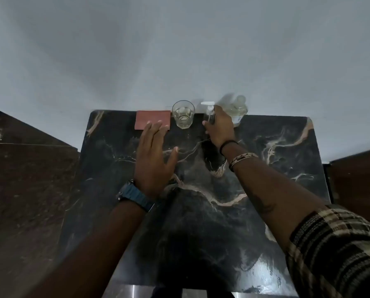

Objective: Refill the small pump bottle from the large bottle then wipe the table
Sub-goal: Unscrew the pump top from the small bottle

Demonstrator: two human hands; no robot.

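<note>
A small clear pump bottle [209, 110] with a white pump head stands at the far edge of the black marble table [276, 173]. My right hand [220, 127] grips its body. Just behind and to the right stands the large clear bottle [238, 110], partly hidden by that hand. A folded reddish cloth [151, 118] lies at the far edge on the left. My left hand [155, 155] hovers over the table with straight spread fingers, its fingertips at the cloth's near edge. Whether they touch it is unclear.
A clear drinking glass [183, 114] holding a little pale liquid stands between the cloth and the pump bottle. A grey wall rises right behind the table. Dark brown surfaces flank the table on the left [29, 168] and right [356, 179].
</note>
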